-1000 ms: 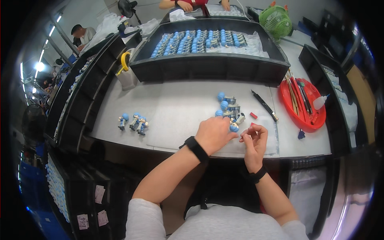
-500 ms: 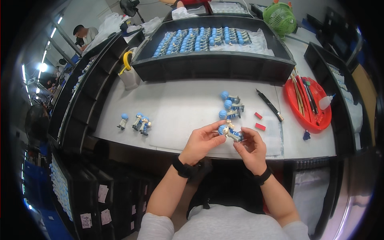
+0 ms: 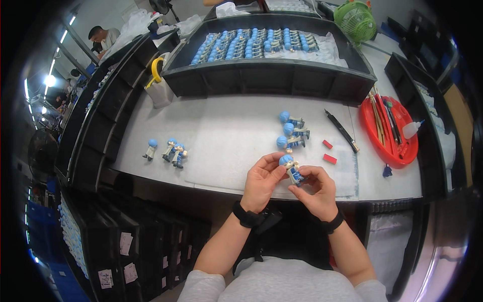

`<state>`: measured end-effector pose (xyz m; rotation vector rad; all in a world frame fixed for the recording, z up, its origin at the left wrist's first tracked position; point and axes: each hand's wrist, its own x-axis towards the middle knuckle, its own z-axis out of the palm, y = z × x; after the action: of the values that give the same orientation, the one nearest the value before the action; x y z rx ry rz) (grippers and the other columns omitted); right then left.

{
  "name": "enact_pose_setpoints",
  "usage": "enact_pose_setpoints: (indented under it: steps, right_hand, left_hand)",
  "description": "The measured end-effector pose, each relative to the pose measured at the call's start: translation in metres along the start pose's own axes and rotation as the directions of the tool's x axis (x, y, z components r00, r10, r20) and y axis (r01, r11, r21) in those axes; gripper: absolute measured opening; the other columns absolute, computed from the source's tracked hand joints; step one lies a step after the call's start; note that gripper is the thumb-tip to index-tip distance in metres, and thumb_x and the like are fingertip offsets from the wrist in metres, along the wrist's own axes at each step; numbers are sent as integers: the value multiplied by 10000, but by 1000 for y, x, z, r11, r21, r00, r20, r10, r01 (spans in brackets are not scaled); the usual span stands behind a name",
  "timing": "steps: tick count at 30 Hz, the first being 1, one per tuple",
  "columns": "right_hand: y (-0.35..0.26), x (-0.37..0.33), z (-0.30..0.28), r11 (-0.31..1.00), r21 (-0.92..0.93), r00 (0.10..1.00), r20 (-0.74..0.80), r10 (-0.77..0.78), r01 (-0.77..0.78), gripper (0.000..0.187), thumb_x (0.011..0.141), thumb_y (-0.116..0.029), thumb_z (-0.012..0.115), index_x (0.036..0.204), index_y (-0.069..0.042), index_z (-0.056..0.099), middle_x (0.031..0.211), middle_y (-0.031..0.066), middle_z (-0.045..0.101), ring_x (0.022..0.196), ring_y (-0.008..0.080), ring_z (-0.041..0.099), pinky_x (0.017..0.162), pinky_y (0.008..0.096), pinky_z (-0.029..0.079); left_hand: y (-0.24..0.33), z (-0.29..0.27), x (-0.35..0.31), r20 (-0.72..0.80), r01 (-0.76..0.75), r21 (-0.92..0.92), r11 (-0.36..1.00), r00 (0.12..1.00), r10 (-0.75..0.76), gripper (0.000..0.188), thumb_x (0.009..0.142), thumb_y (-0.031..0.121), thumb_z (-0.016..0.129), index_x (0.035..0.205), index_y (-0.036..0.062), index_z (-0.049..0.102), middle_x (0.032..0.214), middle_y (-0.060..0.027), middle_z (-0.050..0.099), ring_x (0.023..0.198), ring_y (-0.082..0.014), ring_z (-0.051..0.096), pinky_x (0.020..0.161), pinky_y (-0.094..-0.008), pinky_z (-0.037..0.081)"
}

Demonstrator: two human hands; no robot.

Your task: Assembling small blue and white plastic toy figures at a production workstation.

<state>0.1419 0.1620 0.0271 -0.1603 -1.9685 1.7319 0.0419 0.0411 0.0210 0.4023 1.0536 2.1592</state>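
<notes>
the grey tabletop (image 3: pixel 236 136) carries everything, with a big black tray (image 3: pixel 266 75) at its far edge, packed with rows of blue-capped figures. to the right sits a red dish (image 3: pixel 402 151) of thin tools with a small white bottle on its rim, and beside it a black knife (image 3: pixel 341 130) and two red blocks (image 3: pixel 328 151).

the work in hand looks like fitting or checking one small figure (image 3: pixel 291 168), blue-headed, held up just above the near edge of the tabletop. the left hand (image 3: pixel 261 181) has its fingers pinched on the head end; the right hand (image 3: pixel 314 189) has its fingers closed round the legs.

three like figures (image 3: pixel 292 131) lie just beyond the hands, three more (image 3: pixel 167 150) stand well apart to the left. the next move likely calls for a fine twist or press between fingertips; nothing crowds the hands.
</notes>
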Motion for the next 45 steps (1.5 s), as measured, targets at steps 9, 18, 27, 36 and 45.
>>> enact_pose_setpoints:
  steps: [9, 18, 27, 36, 45]
  right_hand:
    - [5, -1, 1, 1000, 22, 1000, -7, 12, -12, 370, 692, 18, 723, 1002, 12, 521, 1023, 94, 573, 882, 128, 576, 734, 245, 498]
    - [0, 3, -2, 1000, 9, 993, 116, -17, 16, 298, 703, 67, 662, 932, -5, 486, 1057, 121, 565, 953, 164, 571, 846, 280, 470]
    - [7, 3, 1, 997, 80, 999, 46, 0, -3, 239, 761, 92, 604, 915, -9, 451, 1071, 127, 555, 1002, 168, 555, 879, 291, 457]
    - [9, 2, 1, 998, 64, 1000, 20, -3, 2, 253, 751, 81, 623, 921, -10, 459, 1049, 108, 553, 962, 142, 553, 856, 273, 458]
    - [4, 0, -1, 999, 39, 1000, -11, 22, -21, 260, 719, 57, 665, 903, -5, 493, 946, 78, 579, 865, 123, 578, 815, 256, 477]
  left_hand:
    - [1, -2, -3, 51, -39, 17, 999, 998, 38, 484, 747, -100, 625, 1199, -19, 475, 1098, -132, 554, 1013, -187, 547, 894, -318, 465]
    - [-4, -1, -7, 55, -99, 93, 991, 994, 94, 571, 717, -119, 646, 1240, -5, 448, 1072, -136, 576, 991, -190, 567, 865, -311, 483]
    - [-5, -1, -8, 106, -126, 100, 987, 988, 115, 590, 720, -134, 630, 1259, -6, 425, 1124, -176, 563, 1028, -203, 560, 893, -311, 473]
    - [-2, 1, -9, 98, -105, 144, 984, 991, 92, 512, 730, -126, 622, 1207, -29, 462, 1131, -175, 562, 1025, -201, 562, 893, -311, 472]
    - [-1, 4, -7, 122, -105, 151, 983, 989, 87, 418, 757, -98, 609, 1155, -47, 491, 1116, -170, 568, 1004, -202, 568, 886, -319, 469]
